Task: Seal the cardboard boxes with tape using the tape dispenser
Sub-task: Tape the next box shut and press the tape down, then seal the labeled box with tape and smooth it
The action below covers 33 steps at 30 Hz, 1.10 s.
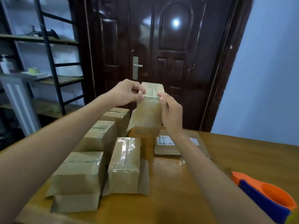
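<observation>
Cardboard box (148, 109) held upright above the far edge of a wooden tabletop (242, 159), raised in front of a dark door (161, 46). The left hand (124, 92) pinches its taped top edge with curled fingers; the right hand (171, 110) grips its right side. Four taped boxes (124, 164) lie at near left. An orange and blue tape dispenser (265, 194) rests at near right.

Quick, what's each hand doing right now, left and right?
Left hand: pinching the clear tape at the top edge of the upright brown cardboard box.
Right hand: holding that box's right side, fingers curled round it.
</observation>
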Each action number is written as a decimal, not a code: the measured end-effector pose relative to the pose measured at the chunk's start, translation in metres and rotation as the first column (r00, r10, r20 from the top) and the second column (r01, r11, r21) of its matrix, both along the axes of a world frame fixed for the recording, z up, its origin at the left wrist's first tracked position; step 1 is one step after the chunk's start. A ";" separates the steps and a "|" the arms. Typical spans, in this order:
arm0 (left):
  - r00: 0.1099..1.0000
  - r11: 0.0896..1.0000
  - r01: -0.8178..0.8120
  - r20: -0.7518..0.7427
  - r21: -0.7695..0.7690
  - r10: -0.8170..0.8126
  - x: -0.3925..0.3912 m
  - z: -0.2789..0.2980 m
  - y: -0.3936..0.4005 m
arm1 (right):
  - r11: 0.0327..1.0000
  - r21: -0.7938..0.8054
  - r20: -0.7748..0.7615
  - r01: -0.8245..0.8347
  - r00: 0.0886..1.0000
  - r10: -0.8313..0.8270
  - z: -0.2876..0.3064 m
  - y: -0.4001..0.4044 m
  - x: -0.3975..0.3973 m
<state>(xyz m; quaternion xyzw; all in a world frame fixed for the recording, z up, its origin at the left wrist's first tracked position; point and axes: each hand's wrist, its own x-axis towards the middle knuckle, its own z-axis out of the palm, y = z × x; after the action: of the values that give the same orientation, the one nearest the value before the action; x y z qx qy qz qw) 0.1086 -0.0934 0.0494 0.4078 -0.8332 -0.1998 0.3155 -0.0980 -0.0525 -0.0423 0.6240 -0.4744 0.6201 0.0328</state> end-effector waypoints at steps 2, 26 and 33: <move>0.996 1.000 -0.021 0.084 0.009 0.020 0.001 -0.015 -0.019 | 0.998 0.042 -0.018 -0.040 0.999 0.040 -0.020 -0.020 0.000; 0.714 0.995 -0.006 0.696 -0.098 0.073 -0.006 -0.082 -0.065 | 0.873 0.488 -0.230 -0.006 0.964 0.136 -0.083 -0.038 -0.031; 0.634 0.987 0.006 0.764 -0.160 0.120 -0.018 -0.075 -0.063 | 0.352 0.852 -0.521 0.388 0.701 0.488 -0.077 -0.013 -0.123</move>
<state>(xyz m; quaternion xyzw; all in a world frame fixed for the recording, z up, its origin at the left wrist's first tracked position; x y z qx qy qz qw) 0.0905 -0.1568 -0.0260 0.4557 -0.8871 0.0652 -0.0347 -0.2212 -0.0659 -0.1195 0.7271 -0.6628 -0.0582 -0.1691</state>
